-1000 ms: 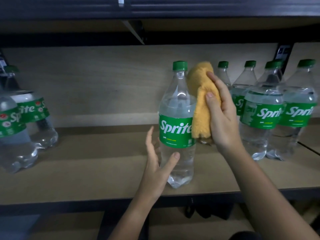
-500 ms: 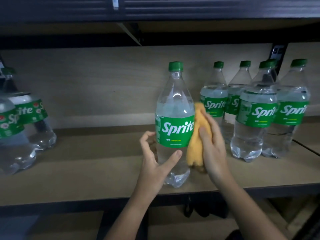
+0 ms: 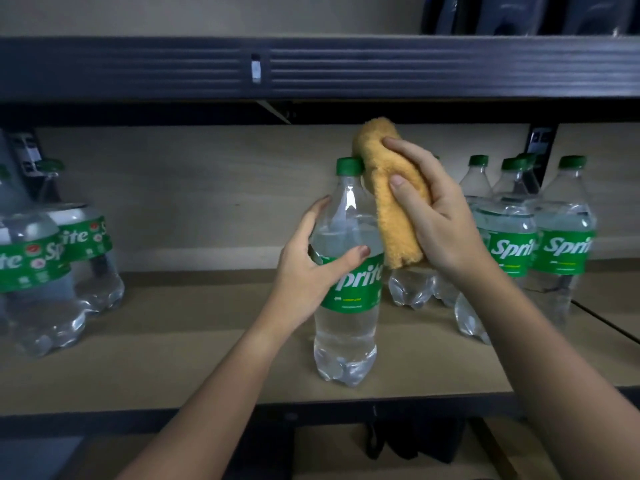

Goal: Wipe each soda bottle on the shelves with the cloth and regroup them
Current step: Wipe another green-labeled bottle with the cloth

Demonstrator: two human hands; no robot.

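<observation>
Shelf (image 3: 194, 358), tan board: 1 bottle (image 3: 346, 317) upright near front edge, gripped at the shoulder by left hand (image 3: 308, 261). Cloth (image 3: 391, 199) clutched in right hand (image 3: 440, 220), pressed against neck. Wiping underway; regrouping beside right cluster (image 3: 540, 244) likely needed next.

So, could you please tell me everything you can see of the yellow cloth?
The yellow cloth looks like soft, fluffy terry or microfibre, bunched into a thick upright roll. The right hand grips it, thumb and fingers curled round its middle. Its left side presses against the neck and shoulder of the centre Sprite bottle, beside the green cap. Its top end rises above the cap; its bottom end hangs free above the shelf.
</observation>
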